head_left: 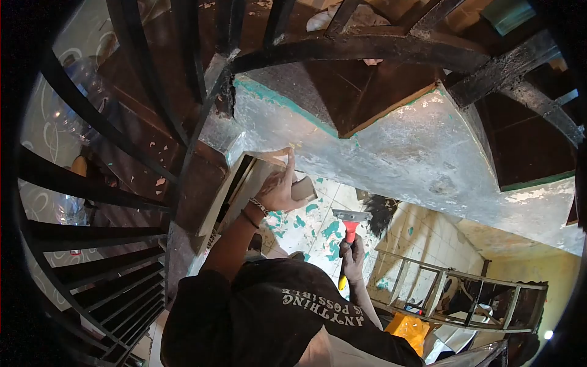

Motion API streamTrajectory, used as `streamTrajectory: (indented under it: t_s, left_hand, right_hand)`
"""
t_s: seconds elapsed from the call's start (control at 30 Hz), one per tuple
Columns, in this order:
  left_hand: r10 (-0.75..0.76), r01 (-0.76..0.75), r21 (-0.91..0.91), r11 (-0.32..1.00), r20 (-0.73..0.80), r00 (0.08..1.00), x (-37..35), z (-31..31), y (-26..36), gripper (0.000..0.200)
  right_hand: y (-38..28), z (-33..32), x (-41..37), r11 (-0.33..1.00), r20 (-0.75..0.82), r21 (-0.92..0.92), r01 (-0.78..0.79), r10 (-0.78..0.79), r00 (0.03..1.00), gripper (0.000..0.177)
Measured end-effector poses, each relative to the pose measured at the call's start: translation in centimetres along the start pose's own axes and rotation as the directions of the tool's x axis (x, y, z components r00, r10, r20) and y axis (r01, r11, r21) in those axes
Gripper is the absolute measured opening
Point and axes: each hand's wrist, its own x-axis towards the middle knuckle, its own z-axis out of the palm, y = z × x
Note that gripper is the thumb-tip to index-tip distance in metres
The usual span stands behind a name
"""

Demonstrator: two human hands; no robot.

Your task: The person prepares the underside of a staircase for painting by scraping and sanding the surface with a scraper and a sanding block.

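Note:
My left hand (278,191) is raised to the lower edge of the grey stair wall (391,147), its index finger stretched out at the edge and its palm bare. A bracelet and a dark band circle that wrist. My right hand (353,260) is wrapped round the handle of a scraper (350,223) with a red neck, a yellow end and a wide metal blade. The blade is apart from the wall, above the floor. Patches of green and bare plaster show along the wall's edges.
Dark metal railings (361,51) curve across the top and left. Green flakes lie on the tiled floor (318,211). A metal ladder (446,293) and a yellow bag (408,332) are at the lower right. Plastic bottles (71,210) stand behind the left railings.

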Motion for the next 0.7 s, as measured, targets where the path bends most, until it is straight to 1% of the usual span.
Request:
streamTrajectory:
  t_s: [0.03,0.1,0.13,0.2,0.23,0.3,0.33,0.4,0.43,0.5,0.57,0.6,0.67,0.7]
  left_hand:
    - [0.000,0.000,-0.001,1.000,0.002,1.000,0.0,0.1,0.0,0.132]
    - [0.107,-0.115,-0.085,0.990,-0.097,0.990,-0.1,0.4,-0.1,0.135]
    - [0.108,-0.116,-0.084,0.990,-0.097,0.989,0.0,0.2,-0.2,0.135]
    - [0.098,-0.137,-0.273,0.952,-0.150,0.984,0.0,-0.1,-0.5,0.135]
    - [0.097,-0.136,-0.275,0.952,-0.149,0.984,0.1,-0.3,-0.8,0.135]
    - [0.073,-0.099,-0.193,0.976,-0.136,0.988,0.4,-0.7,-1.3,0.136]
    - [0.073,-0.099,-0.193,0.976,-0.136,0.988,0.4,-0.9,-1.3,0.136]
    - [0.029,-0.028,0.025,0.999,-0.055,0.998,0.3,-1.5,-1.0,0.135]
    - [0.029,-0.028,0.025,0.999,-0.055,0.998,0.2,-1.8,-0.7,0.135]
    - [0.046,-0.042,0.115,0.992,-0.033,0.998,0.1,-2.0,0.1,0.134]
    - [0.040,-0.034,0.141,0.989,-0.041,0.998,0.2,-1.5,0.0,0.134]
    - [0.035,-0.027,0.169,0.985,-0.048,0.998,0.3,-1.3,0.0,0.133]
    - [0.063,-0.053,0.175,0.983,-0.048,0.997,0.3,-1.0,0.0,0.133]
    - [0.089,-0.079,0.180,0.980,-0.048,0.995,0.3,-1.2,0.3,0.133]
  right_hand:
    - [-0.5,0.1,0.0,1.000,0.006,-0.015,-0.014,0.015,1.000,0.024]
    - [-1.0,0.2,-0.1,0.999,0.013,-0.029,-0.029,0.029,0.999,0.025]
    - [-1.0,0.2,-0.1,0.999,0.012,-0.034,-0.038,0.038,0.999,0.024]
    - [-1.0,0.2,-0.3,0.998,0.011,-0.040,-0.049,0.050,0.999,0.024]
    - [-0.9,0.2,-0.3,0.999,0.003,-0.017,-0.050,0.050,0.999,0.024]
    - [-1.2,0.1,-0.3,0.999,-0.004,0.004,-0.049,0.049,0.999,0.023]
    - [-1.7,0.0,-0.2,0.998,-0.009,0.019,-0.053,0.053,0.999,0.022]
    - [-2.3,-0.3,0.1,0.997,-0.007,0.060,-0.050,0.051,0.999,0.022]
    - [-2.6,-0.5,0.4,0.999,-0.004,0.043,-0.031,0.031,1.000,0.024]
    - [-3.0,-0.5,1.0,1.000,0.000,0.025,-0.011,0.011,1.000,0.026]
    - [-3.2,-0.4,1.7,0.999,0.002,0.026,0.018,-0.018,1.000,0.034]
    - [-3.8,-0.2,2.0,0.999,0.002,0.026,0.019,-0.019,1.000,0.034]
    - [-5.7,0.2,2.5,0.999,0.051,0.008,-0.051,0.050,0.997,0.034]
    - [-6.4,0.6,2.9,0.999,0.047,-0.032,-0.045,0.046,0.998,0.039]
